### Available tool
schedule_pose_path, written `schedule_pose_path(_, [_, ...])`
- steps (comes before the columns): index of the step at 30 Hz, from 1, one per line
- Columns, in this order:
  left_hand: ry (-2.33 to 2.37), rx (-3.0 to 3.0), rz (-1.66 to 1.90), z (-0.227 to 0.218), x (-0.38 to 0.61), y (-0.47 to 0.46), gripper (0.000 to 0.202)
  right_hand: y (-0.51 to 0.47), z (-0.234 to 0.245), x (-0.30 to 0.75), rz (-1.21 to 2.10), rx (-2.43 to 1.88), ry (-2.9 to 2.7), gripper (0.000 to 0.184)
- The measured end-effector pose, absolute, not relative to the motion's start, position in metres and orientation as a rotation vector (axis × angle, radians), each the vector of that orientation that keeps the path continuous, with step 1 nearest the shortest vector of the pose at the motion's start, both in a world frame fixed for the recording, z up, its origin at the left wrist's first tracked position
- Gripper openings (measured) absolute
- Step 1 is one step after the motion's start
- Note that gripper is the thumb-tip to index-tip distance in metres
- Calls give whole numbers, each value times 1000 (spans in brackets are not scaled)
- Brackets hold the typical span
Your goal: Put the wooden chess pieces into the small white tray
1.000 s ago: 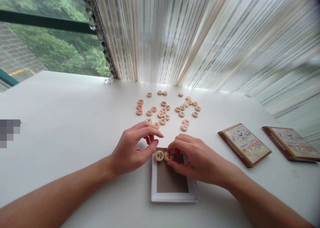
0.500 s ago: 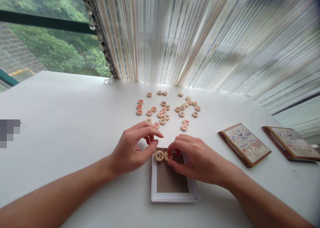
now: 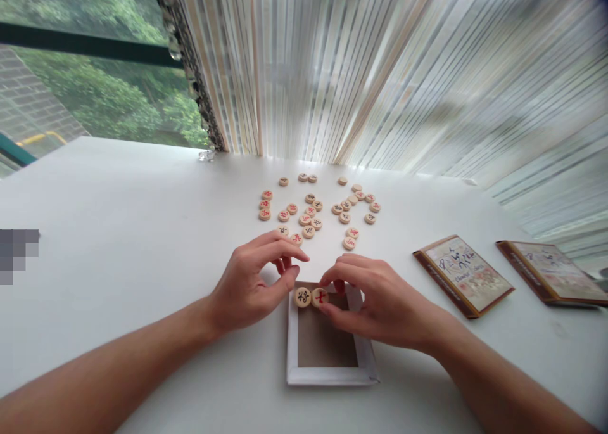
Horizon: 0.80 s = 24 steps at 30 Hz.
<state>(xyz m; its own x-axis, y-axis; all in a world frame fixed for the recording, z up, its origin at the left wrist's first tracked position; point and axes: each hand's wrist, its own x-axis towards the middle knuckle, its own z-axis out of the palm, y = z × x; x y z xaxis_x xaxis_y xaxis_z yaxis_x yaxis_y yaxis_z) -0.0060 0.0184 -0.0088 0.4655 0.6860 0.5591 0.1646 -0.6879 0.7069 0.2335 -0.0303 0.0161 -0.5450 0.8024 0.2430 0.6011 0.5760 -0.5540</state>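
Observation:
A small shallow box [image 3: 293, 342] with white rims and a brown inside lies in front of me. At its far left corner two round wooden Chinese chess pieces sit side by side. The left piece [image 3: 303, 297] bears a black character, the right piece [image 3: 320, 298] a red one. My right hand [image 3: 380, 301] is around the red-marked piece, thumb and forefinger apart at its right edge; the thumb seems to touch it. My left hand [image 3: 261, 282] hovers left of the box, thumb and forefinger apart, nothing between them.
Several more chess pieces [image 3: 308, 232] with red or black characters, a few blank-faced, lie scattered on the white table [image 3: 118, 231] beyond my hands. Two brown-edged boxes [image 3: 463, 275] [image 3: 551, 272] with printed covers rest at the right. A string curtain [image 3: 304, 73] hangs behind the table.
My right thumb and forefinger have eased slightly away from the red-marked piece, and more of its face shows. My left hand has hardly moved.

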Motion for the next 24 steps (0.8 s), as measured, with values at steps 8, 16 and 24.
schedule_pose_path(8, [837, 2058, 1234, -13, -12, 33, 14, -9, 1, 252, 415, -1233, -1922, 18])
schedule_pose_path(16, [1060, 1847, 1238, -16, -16, 53, 18, 14, -23, 267, 338, -1362, -1613, 32])
schedule_pose_path(24, [1125, 1800, 1224, -20, -10, 61, 27, 22, -30, 272, 297, -1355, -1530, 40])
